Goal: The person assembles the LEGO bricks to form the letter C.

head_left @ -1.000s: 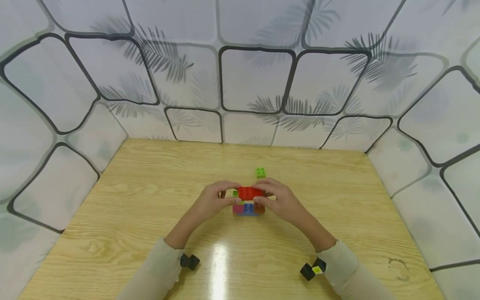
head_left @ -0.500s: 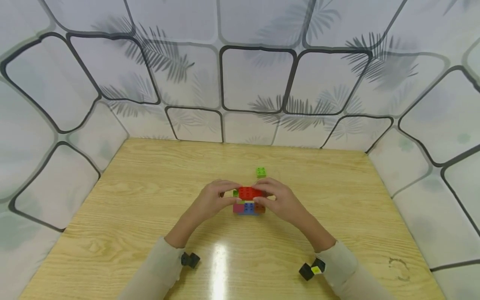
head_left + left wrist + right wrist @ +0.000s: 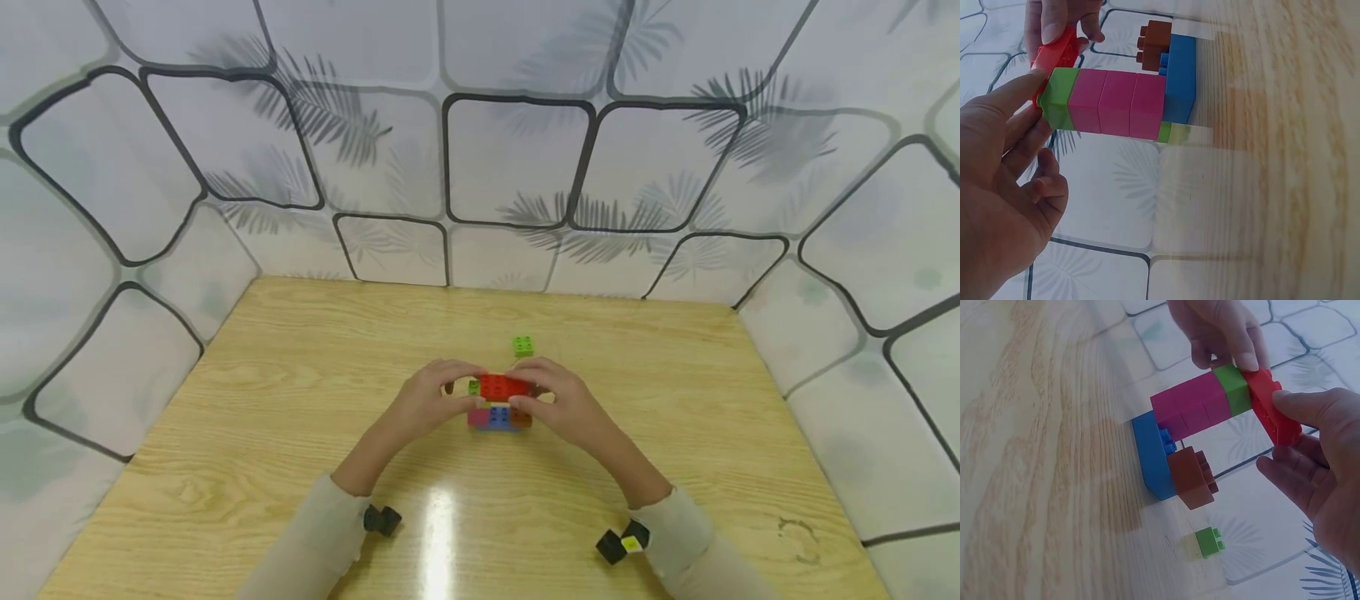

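A red toy brick [image 3: 492, 387] lies across the top of a column. Beneath it come a light-green brick [image 3: 1232, 391] and several stacked magenta bricks [image 3: 1116, 103], standing on one end of a blue brick [image 3: 1152, 456]. A brown brick [image 3: 1192, 478] sits on the blue brick's other end, with blue studs showing between. My left hand [image 3: 431, 402] pinches the red brick's left end where it meets the green one. With thumb and fingers, my right hand [image 3: 564, 402] holds the red brick's right end, which juts out above the brown brick.
A loose light-green brick [image 3: 522, 346] lies on the wooden table [image 3: 315, 358] behind the build. Black wrist cameras [image 3: 621, 543] sit at both cuffs. A patterned cloth wall [image 3: 517, 158] closes off the back and sides.
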A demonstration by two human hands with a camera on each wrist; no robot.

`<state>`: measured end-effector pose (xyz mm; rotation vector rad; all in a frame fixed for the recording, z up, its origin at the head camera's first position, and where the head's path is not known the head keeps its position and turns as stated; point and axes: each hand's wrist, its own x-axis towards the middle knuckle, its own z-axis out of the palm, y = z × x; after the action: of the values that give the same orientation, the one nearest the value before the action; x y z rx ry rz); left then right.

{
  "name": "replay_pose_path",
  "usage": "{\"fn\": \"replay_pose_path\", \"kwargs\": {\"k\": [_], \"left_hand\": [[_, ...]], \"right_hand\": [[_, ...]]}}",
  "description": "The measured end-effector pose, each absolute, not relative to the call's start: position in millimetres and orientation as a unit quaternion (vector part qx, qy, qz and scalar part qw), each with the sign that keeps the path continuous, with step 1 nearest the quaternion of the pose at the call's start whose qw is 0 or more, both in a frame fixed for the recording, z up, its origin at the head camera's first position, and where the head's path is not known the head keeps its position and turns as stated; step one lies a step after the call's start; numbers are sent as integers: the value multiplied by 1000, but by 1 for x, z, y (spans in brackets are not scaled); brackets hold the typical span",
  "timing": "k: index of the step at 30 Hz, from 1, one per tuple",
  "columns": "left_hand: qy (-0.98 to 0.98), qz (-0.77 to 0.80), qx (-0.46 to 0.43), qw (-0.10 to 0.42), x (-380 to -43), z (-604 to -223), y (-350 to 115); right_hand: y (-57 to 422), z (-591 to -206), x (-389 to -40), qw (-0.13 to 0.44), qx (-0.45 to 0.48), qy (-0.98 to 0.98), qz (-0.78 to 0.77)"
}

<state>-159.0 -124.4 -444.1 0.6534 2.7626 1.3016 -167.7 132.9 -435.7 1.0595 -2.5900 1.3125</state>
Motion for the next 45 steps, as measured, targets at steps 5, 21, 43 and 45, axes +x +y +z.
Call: {"fn": "replay_pose_path", "kwargs": {"k": [5, 21, 43, 45], "left_hand": [[875, 434, 212, 4, -160, -447, -122], [884, 422, 200, 6, -158, -445, -118], [853, 487, 185, 12, -161, -454, -115], [852, 490, 184, 14, -162, -455, -115]], "right_hand": [[133, -434, -168, 14, 329, -841, 429], [136, -443, -170, -13, 311, -829, 464], [132, -448, -171, -8, 302, -826, 475], [133, -448, -171, -9, 300, -826, 477]]}}
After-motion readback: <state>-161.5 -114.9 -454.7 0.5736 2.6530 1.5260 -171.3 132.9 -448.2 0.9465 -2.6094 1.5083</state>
